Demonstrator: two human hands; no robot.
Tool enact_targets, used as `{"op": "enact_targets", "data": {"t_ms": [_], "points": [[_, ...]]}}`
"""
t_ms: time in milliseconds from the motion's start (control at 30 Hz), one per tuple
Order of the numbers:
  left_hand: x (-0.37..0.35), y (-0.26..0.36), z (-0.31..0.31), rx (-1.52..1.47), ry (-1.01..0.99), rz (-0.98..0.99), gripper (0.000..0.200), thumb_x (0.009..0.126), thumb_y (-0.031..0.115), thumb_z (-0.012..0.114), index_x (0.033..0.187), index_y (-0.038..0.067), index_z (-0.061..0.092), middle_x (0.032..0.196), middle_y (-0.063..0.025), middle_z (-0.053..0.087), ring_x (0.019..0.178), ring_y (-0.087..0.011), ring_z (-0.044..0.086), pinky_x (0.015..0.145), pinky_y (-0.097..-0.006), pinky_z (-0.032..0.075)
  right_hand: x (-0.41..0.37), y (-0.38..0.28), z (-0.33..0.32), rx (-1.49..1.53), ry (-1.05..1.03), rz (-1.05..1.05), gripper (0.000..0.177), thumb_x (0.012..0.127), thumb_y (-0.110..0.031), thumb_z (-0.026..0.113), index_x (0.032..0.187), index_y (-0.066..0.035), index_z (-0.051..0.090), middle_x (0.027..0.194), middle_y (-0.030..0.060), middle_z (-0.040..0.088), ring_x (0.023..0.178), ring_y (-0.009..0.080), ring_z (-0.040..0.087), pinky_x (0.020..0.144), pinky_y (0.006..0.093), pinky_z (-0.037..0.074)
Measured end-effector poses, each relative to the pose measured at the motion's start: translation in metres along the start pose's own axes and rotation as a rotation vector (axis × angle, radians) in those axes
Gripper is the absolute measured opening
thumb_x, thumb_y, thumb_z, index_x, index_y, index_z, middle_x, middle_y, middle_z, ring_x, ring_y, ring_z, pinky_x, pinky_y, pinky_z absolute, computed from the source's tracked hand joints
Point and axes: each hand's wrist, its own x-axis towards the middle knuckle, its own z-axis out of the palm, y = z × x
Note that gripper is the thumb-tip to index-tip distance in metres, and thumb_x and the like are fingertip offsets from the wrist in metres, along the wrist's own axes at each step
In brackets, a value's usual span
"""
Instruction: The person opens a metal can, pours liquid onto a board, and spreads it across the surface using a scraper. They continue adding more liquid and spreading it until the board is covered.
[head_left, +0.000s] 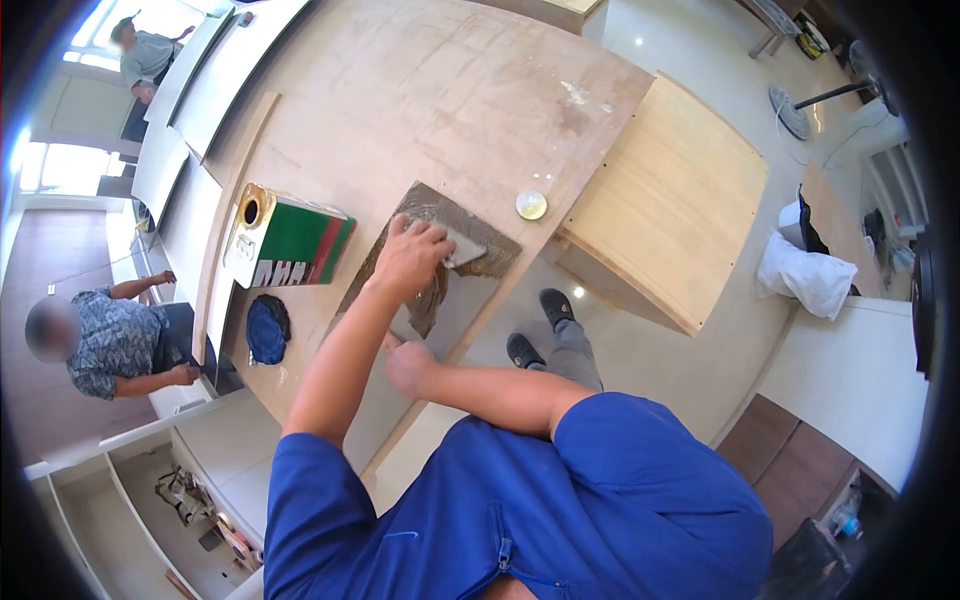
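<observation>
My left hand (408,258) is closed around a pale flat spreader (468,250), which rests on a panel (450,322) partly coated with brown, ridged adhesive (425,203). Close below it, my right hand (410,370) is closed near the panel's lower part, with a finger pointing up toward a pale edge. Whatever it grips is hidden. A thick brown smear (428,305) lies between the hands. Left of the panel stands a green, white and red metal can (305,245) with an open, stained spout. A dark blue cloth-like bundle (267,330) lies below the can.
The wooden worktable (430,90) carries a small round yellowish lid or dish (531,205) near its right edge. A plywood box (670,190) adjoins that edge. One person (120,335) stands at the left, others farther back. A white bag (805,275) is at the right.
</observation>
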Motion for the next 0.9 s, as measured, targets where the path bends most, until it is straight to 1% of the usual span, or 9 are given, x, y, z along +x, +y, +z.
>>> {"op": "enact_targets", "data": {"t_ms": [100, 267, 433, 533, 633, 700, 767, 833, 900], "points": [[-0.005, 0.007, -0.009, -0.008, 0.053, 0.05, 0.031, 0.083, 0.004, 0.058, 0.109, 0.017, 0.07, 0.112, -0.0002, 0.066, 0.116, -0.0211, 0.057, 0.112, -0.0526, 0.032, 0.007, 0.0, 0.005, 0.001, 0.01, 0.018, 0.044, 0.091, -0.013, 0.055, 0.131, 0.001, 0.066, 0.163, 0.0301, 0.019, 0.095, 0.0254, 0.074, 0.068, 0.0374, 0.058], [0.029, -0.004, 0.007, -0.012, 0.112, -0.063, 0.035, 0.082, 0.003, 0.06, 0.112, 0.018, 0.07, 0.115, 0.0008, 0.066, 0.118, -0.0204, 0.058, 0.112, -0.0505, 0.033, 0.015, 0.002, 0.029, -0.013, 0.236, -0.04, 0.026, 0.084, -0.011, 0.06, 0.103, 0.0, 0.074, 0.109, 0.0256, 0.07, 0.081, 0.0313, 0.074, 0.059, 0.0419, 0.058], [0.016, 0.012, 0.004, -0.008, 0.006, -0.021, 0.037, 0.081, 0.002, 0.06, 0.112, 0.018, 0.07, 0.115, 0.0006, 0.067, 0.116, -0.0207, 0.059, 0.111, -0.0501, 0.033, 0.014, 0.0, 0.024, 0.058, 0.168, 0.042, 0.023, 0.084, -0.011, 0.061, 0.102, -0.003, 0.073, 0.115, 0.0257, 0.069, 0.084, 0.0303, 0.075, 0.062, 0.0416, 0.059], [0.017, 0.03, -0.009, 0.004, -0.057, 0.038, 0.036, 0.081, 0.002, 0.06, 0.112, 0.019, 0.07, 0.114, 0.0003, 0.067, 0.115, -0.0209, 0.059, 0.112, -0.0508, 0.032, 0.016, 0.003, 0.019, 0.052, 0.07, -0.035, 0.025, 0.086, -0.012, 0.06, 0.105, -0.003, 0.073, 0.119, 0.0234, 0.069, 0.087, 0.0277, 0.075, 0.066, 0.0419, 0.06], [0.031, 0.036, -0.006, -0.033, 0.015, 0.041, 0.034, 0.082, 0.003, 0.059, 0.111, 0.019, 0.071, 0.112, 0.0001, 0.066, 0.115, -0.0208, 0.059, 0.113, -0.052, 0.031, 0.031, -0.001, 0.049, 0.149, 0.451, -0.017, 0.029, 0.091, -0.014, 0.059, 0.114, -0.009, 0.076, 0.124, 0.0155, 0.07, 0.108, 0.0248, 0.071, 0.078, 0.0371, 0.059], [0.038, 0.041, -0.001, -0.049, -0.01, 0.046, 0.031, 0.083, 0.004, 0.058, 0.109, 0.018, 0.071, 0.11, -0.0001, 0.066, 0.115, -0.0209, 0.058, 0.113, -0.053, 0.031, 0.038, 0.0, 0.056, 0.15, 0.472, -0.04, 0.03, 0.092, -0.015, 0.059, 0.116, -0.01, 0.075, 0.13, 0.0174, 0.067, 0.11, 0.0244, 0.07, 0.077, 0.0371, 0.059], [0.029, 0.041, -0.003, -0.025, -0.013, 0.123, 0.025, 0.084, 0.006, 0.059, 0.102, 0.018, 0.071, 0.103, 0.0003, 0.065, 0.11, -0.0209, 0.059, 0.112, -0.0526, 0.032, 0.036, 0.002, 0.051, 0.082, 0.311, -0.032, 0.031, 0.092, -0.016, 0.059, 0.117, -0.01, 0.075, 0.136, 0.0191, 0.063, 0.111, 0.024, 0.07, 0.075, 0.0368, 0.059], [0.011, 0.037, -0.007, -0.005, -0.056, 0.166, 0.022, 0.083, 0.007, 0.06, 0.099, 0.018, 0.071, 0.101, 0.0008, 0.064, 0.109, -0.0204, 0.058, 0.113, -0.0525, 0.032, 0.007, -0.003, 0.006, -0.051, -0.021, 0.011, 0.032, 0.091, -0.016, 0.06, 0.118, -0.01, 0.076, 0.141, 0.0207, 0.06, 0.11, 0.0236, 0.07, 0.073, 0.0363, 0.059], [-0.015, 0.024, -0.011, 0.015, -0.126, 0.174, 0.021, 0.083, 0.008, 0.061, 0.098, 0.019, 0.072, 0.102, 0.0014, 0.063, 0.111, -0.0195, 0.058, 0.114, -0.0527, 0.031, 0.005, -0.001, 0.007, 0.002, 0.044, 0.022, 0.035, 0.092, -0.016, 0.055, 0.12, 0.001, 0.067, 0.126, 0.0252, 0.064, 0.097, 0.0266, 0.073, 0.07, 0.039, 0.058]]}}
